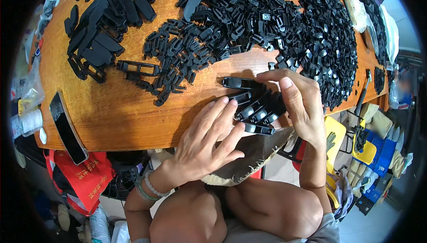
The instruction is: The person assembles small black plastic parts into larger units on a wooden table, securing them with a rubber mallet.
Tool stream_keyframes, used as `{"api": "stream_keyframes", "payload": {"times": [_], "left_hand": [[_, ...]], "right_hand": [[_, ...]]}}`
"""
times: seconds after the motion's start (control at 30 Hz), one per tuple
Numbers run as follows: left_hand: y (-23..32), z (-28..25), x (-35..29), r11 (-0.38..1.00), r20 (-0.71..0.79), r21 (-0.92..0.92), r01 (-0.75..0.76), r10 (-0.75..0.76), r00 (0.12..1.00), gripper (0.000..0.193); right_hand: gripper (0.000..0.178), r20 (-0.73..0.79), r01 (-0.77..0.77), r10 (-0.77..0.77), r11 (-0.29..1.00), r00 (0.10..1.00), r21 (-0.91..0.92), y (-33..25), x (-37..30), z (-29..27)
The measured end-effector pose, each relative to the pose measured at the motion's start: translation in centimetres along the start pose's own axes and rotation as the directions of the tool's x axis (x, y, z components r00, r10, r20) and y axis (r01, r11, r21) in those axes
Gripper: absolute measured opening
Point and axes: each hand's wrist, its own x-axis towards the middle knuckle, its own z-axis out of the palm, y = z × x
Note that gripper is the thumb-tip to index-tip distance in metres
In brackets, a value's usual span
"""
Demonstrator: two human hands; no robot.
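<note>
A small cluster of black plastic pieces (259, 115), several with shiny rounded faces, lies near the table's front edge between my hands. My left hand (202, 140) reaches in from the left, its fingers spread and their tips touching the cluster's left side. My right hand (302, 105) arches over the right side, thumb and forefinger apart. Its forefinger tip meets the end of a longer black piece (240, 83) at the top of the group. The other fingers of that hand are mostly hidden. Another long piece (259, 129) lies lowest, by the edge.
A large heap of small black parts (324, 42) spreads over the wooden table (120, 127). Longer black covers (106, 42) are piled at the far left. A phone (69, 127) lies at the left edge. A hammer (364, 89) rests at the right. Dark cloth (249, 158) hangs below the front edge.
</note>
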Motion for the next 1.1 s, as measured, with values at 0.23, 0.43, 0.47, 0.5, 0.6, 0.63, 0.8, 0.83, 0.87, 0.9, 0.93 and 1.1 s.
{"api": "stream_keyframes", "payload": {"times": [0.23, 0.43, 0.47, 0.5, 0.6, 0.63, 0.8, 0.83, 0.87, 0.9, 0.93, 1.1], "left_hand": [[-0.8, -1.1, 2.1, 0.992, 0.009, -0.089, 0.090, -0.090, 0.996, 0.087], [-1.2, -1.6, 2.5, 0.994, 0.111, -0.072, 0.078, -0.069, 0.991, 0.089], [-1.2, -1.5, 2.8, 0.995, 0.137, -0.084, 0.061, -0.049, 0.989, 0.088], [-1.0, -1.3, 3.0, 0.992, 0.140, -0.094, 0.082, -0.069, 0.988, 0.079], [-1.4, -0.9, 3.4, 0.999, 0.189, 0.032, 0.029, -0.035, 0.981, 0.072], [-1.2, -0.8, 3.3, 0.998, 0.190, 0.015, 0.058, -0.060, 0.980, 0.065], [-1.0, -1.0, 2.5, 0.999, 0.209, -0.021, 0.035, -0.030, 0.977, 0.061], [-0.9, -1.2, 2.4, 0.999, 0.220, -0.026, 0.022, -0.015, 0.975, 0.060], [-0.8, -1.4, 2.2, 0.995, 0.240, -0.095, 0.031, -0.008, 0.971, 0.059], [-0.7, -1.5, 1.9, 0.992, 0.265, -0.120, 0.033, 0.000, 0.964, 0.059], [-0.5, -1.7, 1.7, 0.989, 0.289, -0.145, 0.035, 0.008, 0.957, 0.058], [0.1, -2.8, 0.5, 0.890, 0.394, -0.435, 0.137, 0.051, 0.918, 0.055]], "right_hand": [[0.030, 0.052, 0.013, -0.014, 1.000, 0.999, 0.016, -1.4, -1.6, -1.0], [0.031, -0.222, -0.214, 0.199, 0.976, 0.955, -0.045, -0.6, -6.6, -2.1], [0.031, -0.206, -0.256, 0.232, 0.961, 0.951, -0.099, -0.5, -7.0, -1.7], [0.029, -0.205, -0.238, 0.197, 0.950, 0.959, -0.202, -1.3, -6.9, -1.1], [0.026, -0.142, -0.157, 0.128, 0.965, 0.981, -0.209, -0.5, -8.0, -0.6], [0.026, -0.125, -0.161, 0.136, 0.962, 0.983, -0.223, -0.5, -8.2, -0.3], [0.024, -0.029, -0.082, 0.078, 0.976, 0.997, -0.201, -1.0, -8.8, 0.1], [0.024, 0.036, -0.183, 0.188, 0.977, 0.981, -0.113, -2.0, -8.8, -0.4], [0.024, 0.034, -0.187, 0.191, 0.977, 0.981, -0.107, -1.5, -9.2, -0.3], [0.024, 0.005, -0.133, 0.133, 0.991, 0.991, 0.022, -0.7, -9.5, -0.1], [0.024, -0.032, -0.074, 0.080, 0.986, 0.996, 0.148, -0.2, -9.6, 0.1], [0.031, -0.051, -0.109, 0.108, 0.994, 0.993, -0.010, 0.3, -8.6, 1.1]]}}
